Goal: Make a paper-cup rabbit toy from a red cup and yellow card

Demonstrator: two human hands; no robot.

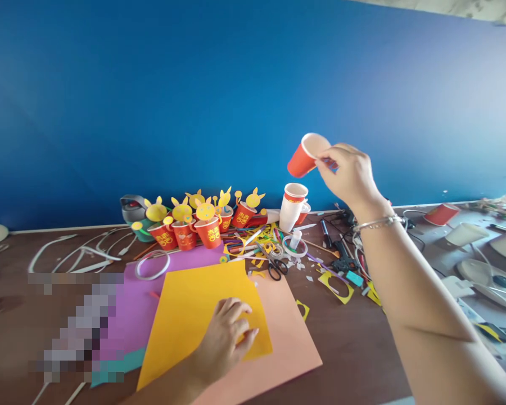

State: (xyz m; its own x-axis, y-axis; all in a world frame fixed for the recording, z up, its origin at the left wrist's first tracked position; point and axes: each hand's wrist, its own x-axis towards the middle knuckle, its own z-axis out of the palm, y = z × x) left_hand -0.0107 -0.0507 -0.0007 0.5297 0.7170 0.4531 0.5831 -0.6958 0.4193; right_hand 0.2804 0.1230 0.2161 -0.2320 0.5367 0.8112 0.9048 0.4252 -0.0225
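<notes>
My right hand [348,171] pinches the rim of a red paper cup [300,163] with a white inside, tilted in the air. Just below it stands a stack of white paper cups [290,211], the top one with a red band. Over the yellow paper sheet [198,292] my left hand [230,332] hovers or rests with fingers curled but apart, holding nothing; I cannot tell whether it touches the paper. Under the yellow sheet lie a peach sheet [290,337] and a purple sheet [130,315].
Several red cups with yellow paper animal heads [208,230] line the wall. Black scissors [277,269], a glue gun [343,259] and yellow paper scraps [336,287] lie among pens at centre right. White cables [84,250] run along the left. Another red cup [442,215] lies at far right.
</notes>
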